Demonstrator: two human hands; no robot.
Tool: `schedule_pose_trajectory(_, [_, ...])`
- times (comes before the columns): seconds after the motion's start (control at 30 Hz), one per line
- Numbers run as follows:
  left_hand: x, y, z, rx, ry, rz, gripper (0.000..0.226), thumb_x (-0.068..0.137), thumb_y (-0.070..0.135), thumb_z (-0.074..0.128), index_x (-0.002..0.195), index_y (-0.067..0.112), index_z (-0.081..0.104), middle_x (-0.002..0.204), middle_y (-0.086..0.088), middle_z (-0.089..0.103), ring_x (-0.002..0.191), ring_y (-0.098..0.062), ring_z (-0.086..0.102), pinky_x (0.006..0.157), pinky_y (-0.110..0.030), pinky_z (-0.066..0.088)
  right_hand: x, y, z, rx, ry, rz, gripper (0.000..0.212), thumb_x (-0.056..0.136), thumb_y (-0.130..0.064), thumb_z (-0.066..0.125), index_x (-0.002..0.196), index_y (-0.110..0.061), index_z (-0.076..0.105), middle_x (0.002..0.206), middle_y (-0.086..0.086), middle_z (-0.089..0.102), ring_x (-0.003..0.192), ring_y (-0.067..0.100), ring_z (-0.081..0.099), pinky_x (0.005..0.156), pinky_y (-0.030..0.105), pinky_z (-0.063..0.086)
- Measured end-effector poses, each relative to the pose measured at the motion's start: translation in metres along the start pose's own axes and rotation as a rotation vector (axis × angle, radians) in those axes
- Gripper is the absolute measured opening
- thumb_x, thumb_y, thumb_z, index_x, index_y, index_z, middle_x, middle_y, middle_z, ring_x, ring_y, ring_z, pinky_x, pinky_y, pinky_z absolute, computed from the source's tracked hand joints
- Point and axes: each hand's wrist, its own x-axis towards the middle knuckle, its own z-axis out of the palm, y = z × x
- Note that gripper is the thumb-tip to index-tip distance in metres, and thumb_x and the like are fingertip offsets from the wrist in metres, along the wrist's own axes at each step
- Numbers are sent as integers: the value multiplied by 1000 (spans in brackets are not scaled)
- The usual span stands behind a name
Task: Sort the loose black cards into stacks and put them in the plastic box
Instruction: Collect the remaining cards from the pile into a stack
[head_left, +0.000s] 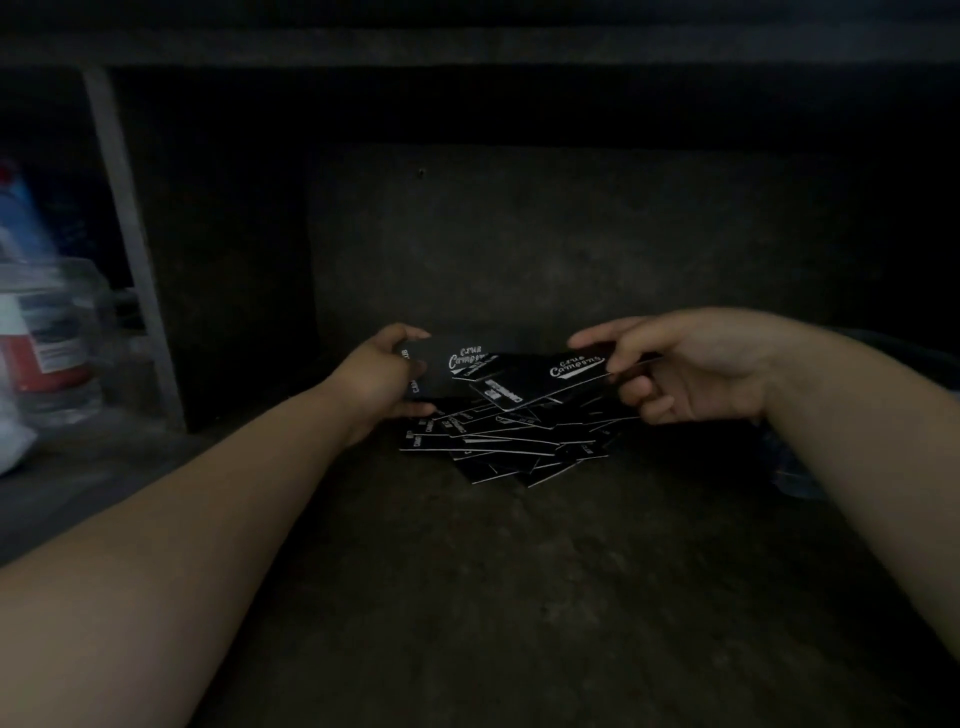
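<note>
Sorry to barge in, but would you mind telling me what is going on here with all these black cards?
A person is sorting cards in dim light. The left hand grips the held cards, while the right hand pinches a single card beside them. Below the hands, a loose pile lies jumbled on the dark surface, not yet sorted. I cannot make out the plastic box.

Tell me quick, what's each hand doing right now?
Left hand: grips black cards.
Right hand: pinches a black card over the loose pile.
</note>
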Motion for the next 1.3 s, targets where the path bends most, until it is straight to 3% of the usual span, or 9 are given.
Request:
schedule_pose_trajectory(0.1, [-5, 0, 1, 2, -106, 1, 30, 102, 3, 43, 109, 27, 61, 127, -10, 56, 104, -25, 62, 54, -26, 58, 16, 17, 2, -259, 157, -153, 49, 82, 2, 64, 122, -26, 61, 88, 2, 63, 57, 8, 53, 46, 21, 41])
schedule_pose_trajectory(0.2, [-9, 1, 3, -57, -153, -18, 21, 105, 19, 42, 113, 22, 61, 121, -7, 61, 98, -21, 64, 56, -30, 60, 34, 41, 2, -671, 391, -416, 54, 78, -5, 75, 124, -27, 57, 111, -1, 63, 83, 5, 61, 71, 14, 50])
schedule_pose_trajectory(0.3, [-6, 0, 1, -27, -193, -12, 34, 97, 38, 56, 125, 18, 58, 122, -5, 64, 104, -22, 66, 62, -32, 60, 42, 51, 9, -616, 481, -568, 60, 78, -7, 78, 129, -28, 54, 119, -4, 61, 107, 12, 60, 96, 29, 49])
schedule_pose_trajectory(0.47, [-3, -6, 0, 217, -225, 133, 35, 87, 30, 72, 120, 26, 61, 109, 2, 72, 93, -13, 70, 55, -23, 52, 47, 56, 29, -674, 505, -664, 71, 79, -13, 80, 138, -32, 44, 121, -10, 55, 113, 5, 52, 94, 21, 42])
schedule_pose_trajectory(0.63, [-3, -5, -3, 358, -182, 209, 40, 83, 21, 77, 117, 28, 59, 103, 5, 70, 80, -12, 66, 49, -21, 44, 53, 56, 32, -850, 499, -782, 41, 72, -22, 85, 102, -33, 58, 108, -10, 49, 100, 9, 54, 90, 32, 47])
schedule_pose_trajectory(0.77, [-5, -4, -1, 367, -196, 272, 64, 84, 10, 75, 133, 38, 46, 111, -1, 58, 76, -13, 63, 47, -19, 47, 53, 58, 25, -841, 395, -726, 56, 73, -26, 85, 120, -36, 57, 106, -16, 48, 98, 4, 53, 90, 28, 47])
schedule_pose_trajectory(0.9, [-4, -1, -1, 321, -154, 338, 40, 90, 4, 67, 120, 29, 62, 108, -5, 62, 62, -4, 61, 44, -18, 46, 52, 57, 6, -671, 536, -598, 41, 79, -36, 79, 116, -30, 61, 104, -8, 57, 84, 7, 56, 75, 25, 47])
schedule_pose_trajectory(1.1, [1, -6, -2, 281, -124, 182, 30, 96, 1, 56, 117, 21, 61, 108, -4, 60, 83, -19, 63, 50, -20, 55, 46, 64, -4, -818, 249, -272, 50, 73, -53, 78, 117, -30, 67, 119, -12, 62, 113, 6, 56, 95, 25, 41])
schedule_pose_trajectory(1.3, [3, -9, -5, 221, -121, 126, 32, 95, 1, 57, 117, 24, 63, 119, -10, 60, 91, -23, 64, 53, -21, 56, 50, 66, 7, -930, 267, -388, 48, 82, -51, 71, 125, -31, 65, 128, -9, 61, 120, 9, 54, 105, 31, 41])
